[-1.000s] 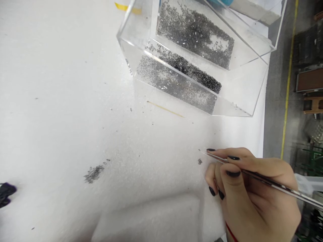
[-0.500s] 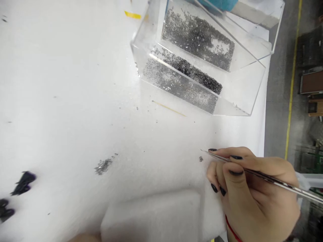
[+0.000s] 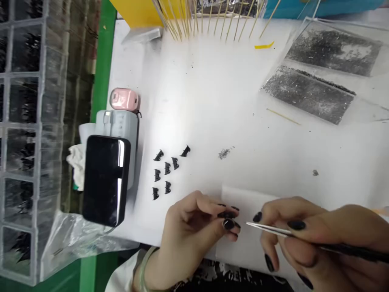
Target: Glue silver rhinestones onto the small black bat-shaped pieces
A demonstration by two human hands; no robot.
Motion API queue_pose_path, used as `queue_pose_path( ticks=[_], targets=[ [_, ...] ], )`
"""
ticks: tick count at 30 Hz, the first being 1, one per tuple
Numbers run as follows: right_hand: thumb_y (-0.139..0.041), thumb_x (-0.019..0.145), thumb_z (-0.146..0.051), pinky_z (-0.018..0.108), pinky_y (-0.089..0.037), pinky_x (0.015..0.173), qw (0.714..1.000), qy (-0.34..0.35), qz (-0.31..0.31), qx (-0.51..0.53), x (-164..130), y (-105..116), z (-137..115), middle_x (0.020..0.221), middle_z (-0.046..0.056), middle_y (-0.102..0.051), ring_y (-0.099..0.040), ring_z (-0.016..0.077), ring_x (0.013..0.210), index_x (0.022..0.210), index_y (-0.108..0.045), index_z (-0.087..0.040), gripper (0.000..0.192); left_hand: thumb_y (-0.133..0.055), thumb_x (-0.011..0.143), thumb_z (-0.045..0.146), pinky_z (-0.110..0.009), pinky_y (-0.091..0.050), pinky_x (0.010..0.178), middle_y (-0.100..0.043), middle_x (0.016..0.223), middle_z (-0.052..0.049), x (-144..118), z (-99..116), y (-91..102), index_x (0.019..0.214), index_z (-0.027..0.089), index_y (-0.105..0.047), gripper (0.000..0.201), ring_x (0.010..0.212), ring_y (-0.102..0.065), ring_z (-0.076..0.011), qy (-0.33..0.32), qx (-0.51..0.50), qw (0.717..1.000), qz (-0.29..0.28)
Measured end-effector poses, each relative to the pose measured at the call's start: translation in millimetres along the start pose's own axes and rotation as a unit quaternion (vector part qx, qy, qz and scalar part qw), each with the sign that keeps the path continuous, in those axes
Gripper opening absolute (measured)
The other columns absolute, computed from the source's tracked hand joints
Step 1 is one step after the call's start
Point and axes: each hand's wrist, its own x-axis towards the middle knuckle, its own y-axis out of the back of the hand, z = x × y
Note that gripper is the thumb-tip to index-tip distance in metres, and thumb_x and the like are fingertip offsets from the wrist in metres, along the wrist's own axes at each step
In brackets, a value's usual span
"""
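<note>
Left hand (image 3: 194, 227) pinches a small black piece (image 3: 228, 215); right hand (image 3: 306, 243) clamps tweezers (image 3: 273, 230), tips at it. 7 black pieces (image 3: 167, 170) sit finished on the tabletop (image 3: 212, 101) (my read). Plenty of tiny metal parts (image 3: 306, 95) left.

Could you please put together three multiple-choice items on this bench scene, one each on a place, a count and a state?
1. Where do the small black parts lie?
A. On the white table, right of the phone
B. Inside the clear tray
C. On top of the phone

2. How many small black parts lie there?
A. Three
B. Seven
C. Twelve

3. What does the right hand hold?
A. Nothing
B. A pink device
C. Tweezers

Answers:
1 A: they sit on the white table beside the black phone.
2 B: seven separate pieces can be counted.
3 C: the fingers pinch thin metal tweezers, tip towards the left hand.
</note>
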Motion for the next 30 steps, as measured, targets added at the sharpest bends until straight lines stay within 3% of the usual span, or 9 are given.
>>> queue_pose_path(
  ticks=[3,6,14,30],
  targets=[
    [-0.076,0.102,-0.032,0.027,-0.071,0.072,0.999,0.047,-0.025,0.004,5,-16,-1,0.077,0.0,-0.073,-0.081,0.0215,0.085,0.09,-0.071,-0.029,0.013,-0.085,0.087,0.004,-0.023,-0.07,0.069,-0.086,0.088,-0.003,2,-1,5.3,0.085,0.02,-0.077,0.018,0.069,-0.082,-0.0158,-0.027,0.015,0.999,-0.038],
    [-0.077,0.098,-0.022,0.018,-0.068,0.079,0.997,0.063,-0.039,0.012,10,-23,-1,0.095,-0.002,-0.08,-0.081,0.0162,0.095,0.097,-0.071,-0.03,0.01,-0.085,0.086,0.001,-0.023,-0.07,0.069,-0.086,0.085,-0.002,4,-2,5.7,0.085,0.021,-0.077,0.021,0.07,-0.082,-0.0155,-0.04,0.025,0.998,-0.04],
    [-0.078,0.097,-0.023,0.014,-0.067,0.08,0.995,0.089,-0.054,-0.009,15,-21,-1,0.09,-0.005,-0.079,-0.083,0.0155,0.091,0.092,-0.069,-0.028,0.011,-0.084,0.085,0.0,-0.024,-0.07,0.069,-0.084,0.082,0.0,2,-4,5.3,0.084,0.022,-0.076,0.023,0.072,-0.082,-0.0171,-0.053,0.051,0.997,-0.019],
    [-0.073,0.1,-0.02,0.018,-0.067,0.089,0.99,0.096,-0.104,-0.03,7,-14,10,0.11,0.0,-0.078,-0.081,0.0182,0.101,0.105,-0.066,-0.029,0.012,-0.086,0.085,0.002,-0.02,-0.069,0.069,-0.085,0.089,0.0,2,-5,6.0,0.084,0.023,-0.079,0.022,0.071,-0.082,-0.0151,-0.05,0.041,0.998,-0.017]
  ],
)
